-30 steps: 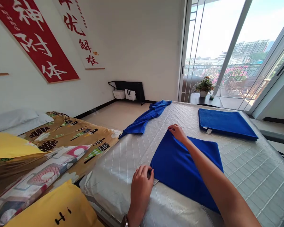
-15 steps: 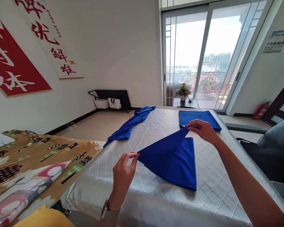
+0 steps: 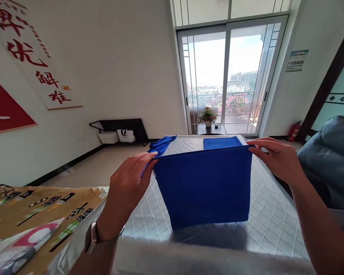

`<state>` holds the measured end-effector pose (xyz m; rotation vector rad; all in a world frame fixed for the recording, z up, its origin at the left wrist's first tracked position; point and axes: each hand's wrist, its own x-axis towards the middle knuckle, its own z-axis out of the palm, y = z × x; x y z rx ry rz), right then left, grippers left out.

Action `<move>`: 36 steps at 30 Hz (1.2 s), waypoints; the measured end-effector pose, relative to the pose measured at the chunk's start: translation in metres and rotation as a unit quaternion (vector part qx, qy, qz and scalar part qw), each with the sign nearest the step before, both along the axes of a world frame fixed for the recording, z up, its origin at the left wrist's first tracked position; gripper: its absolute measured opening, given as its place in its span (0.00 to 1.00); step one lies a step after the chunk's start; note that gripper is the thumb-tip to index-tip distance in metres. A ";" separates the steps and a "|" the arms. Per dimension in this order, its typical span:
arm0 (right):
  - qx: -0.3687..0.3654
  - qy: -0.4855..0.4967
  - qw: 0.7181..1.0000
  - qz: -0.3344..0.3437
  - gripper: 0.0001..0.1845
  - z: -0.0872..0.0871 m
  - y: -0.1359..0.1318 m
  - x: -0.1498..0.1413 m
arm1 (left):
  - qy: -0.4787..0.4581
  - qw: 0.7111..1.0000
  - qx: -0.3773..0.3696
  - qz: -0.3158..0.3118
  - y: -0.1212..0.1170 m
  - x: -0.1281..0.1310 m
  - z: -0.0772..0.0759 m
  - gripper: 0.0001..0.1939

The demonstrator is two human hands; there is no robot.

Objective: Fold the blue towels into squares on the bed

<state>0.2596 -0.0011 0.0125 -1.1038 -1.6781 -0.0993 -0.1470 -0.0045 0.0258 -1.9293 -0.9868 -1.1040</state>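
A blue towel (image 3: 206, 187) hangs spread between my two hands, its top edge pulled nearly straight. My left hand (image 3: 133, 179) pinches the upper left corner, and a watch sits on that wrist. At the upper right corner, my right hand (image 3: 276, 156) pinches the fabric between thumb and fingers. The towel's lower edge hangs over the silvery quilted bed cover (image 3: 266, 206) and casts a shadow there. Behind it lies a flat folded blue cloth (image 3: 222, 142). A crumpled blue cloth (image 3: 163, 144) lies at the far left edge of the bed, partly hidden by my left hand and the towel.
A patterned brown sheet (image 3: 74, 210) with a pillow lies at the left. A dark leather seat (image 3: 329, 152) stands on the right. Beyond the bed are a small table with a potted plant (image 3: 208, 115), a black rack (image 3: 120, 126) holding white bags, and a fire extinguisher (image 3: 294, 131).
Both hands have come up and spread apart, lifting the blue towel off the bed. It was slack and partly folded on the cover and now hangs open as a rectangle. The view has shifted right.
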 end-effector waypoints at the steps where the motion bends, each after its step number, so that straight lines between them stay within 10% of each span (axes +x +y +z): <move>1: 0.010 -0.014 1.000 -0.023 0.15 0.000 -0.002 0.000 | 0.013 1.000 0.005 -0.002 0.001 0.002 0.004 0.10; 10: 0.053 0.118 0.973 -0.189 0.16 0.002 -0.017 0.003 | -0.061 0.989 -0.066 -0.114 -0.033 0.042 0.019 0.05; 15: 0.124 0.168 0.951 -0.228 0.15 0.023 -0.013 0.002 | -0.158 0.926 -0.222 -0.261 -0.051 0.065 0.008 0.06; 22: 0.088 0.088 0.974 -0.190 0.13 0.049 0.091 -0.071 | -0.288 0.866 -0.332 -0.238 -0.033 0.058 -0.021 0.15; 28: -0.129 -0.077 0.988 0.031 0.18 -0.040 0.155 -0.173 | -0.332 0.825 -0.444 -0.111 0.014 0.016 -0.130 0.19; 32: -0.251 -0.175 0.951 0.051 0.15 -0.130 0.115 -0.165 | -0.254 0.803 -0.537 -0.044 0.033 -0.018 -0.196 0.15; 36: -0.287 -0.273 0.918 0.031 0.12 -0.202 0.043 -0.105 | -0.226 0.793 -0.564 -0.028 0.037 -0.041 -0.218 0.16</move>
